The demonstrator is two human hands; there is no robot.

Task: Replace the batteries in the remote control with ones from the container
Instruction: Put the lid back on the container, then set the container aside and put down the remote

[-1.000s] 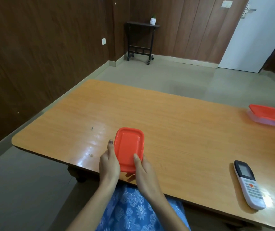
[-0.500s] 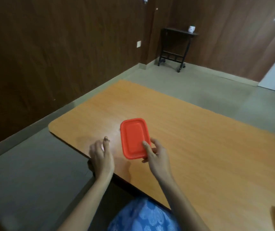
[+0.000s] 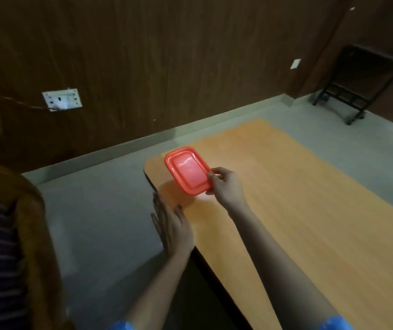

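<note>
Red lid [image 3: 187,172], pinched at its 4 o'clock corner by right hand [image 3: 226,186]; left hand [image 3: 174,227] flat, fingers straight, on table [image 3: 297,222] edge.

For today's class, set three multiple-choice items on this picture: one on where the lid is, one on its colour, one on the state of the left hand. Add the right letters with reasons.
1. Where is the lid?
A. On the floor
B. Over the table's corner
C. On the black stand

2. What colour is the lid?
A. Red
B. Blue
C. White

3. How is the left hand?
A. Gripping the lid
B. Curled in a fist
C. Flat at the table's edge

Answers: 1 B, the right hand holds it above the corner, its shadow on the wood; 2 A, it is red all over; 3 C, its fingers lie straight, apart from the lid.
</note>
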